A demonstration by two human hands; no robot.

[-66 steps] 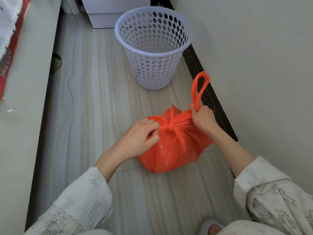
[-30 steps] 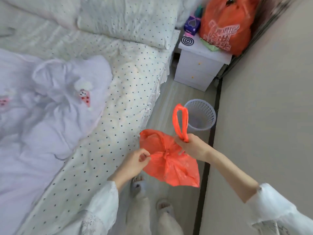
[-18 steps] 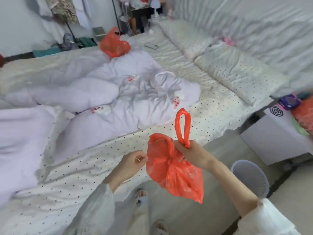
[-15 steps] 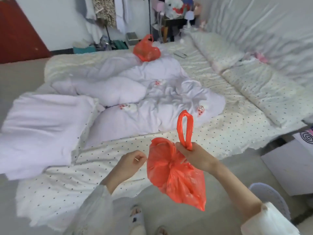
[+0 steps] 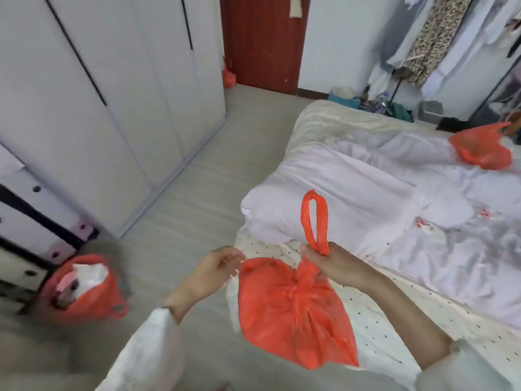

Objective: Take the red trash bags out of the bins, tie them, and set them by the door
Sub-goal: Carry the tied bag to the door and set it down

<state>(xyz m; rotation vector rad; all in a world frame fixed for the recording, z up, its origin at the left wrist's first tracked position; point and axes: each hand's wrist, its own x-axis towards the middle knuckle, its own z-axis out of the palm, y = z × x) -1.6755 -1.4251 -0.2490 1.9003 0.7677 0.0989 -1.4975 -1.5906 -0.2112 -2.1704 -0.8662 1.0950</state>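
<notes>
A knotted red trash bag hangs in the air in front of me. My right hand is closed on its neck, and one handle loop stands up above the fist. My left hand pinches the bag's left edge. On the floor at the lower left stands a bin lined with another red bag, open, with white rubbish in it. A small red bag lies on the floor beside the dark red door at the far end. A third red bag lies on the bed.
White wardrobe doors line the left side. The bed with crumpled white bedding fills the right. A strip of light floor runs between them toward the door. Clothes hang on a rack at the top right.
The bag has been lifted off the floor by the white perforated bin. My view has swung left across the bed to the wardrobe and door. Both hands have kept their hold.
</notes>
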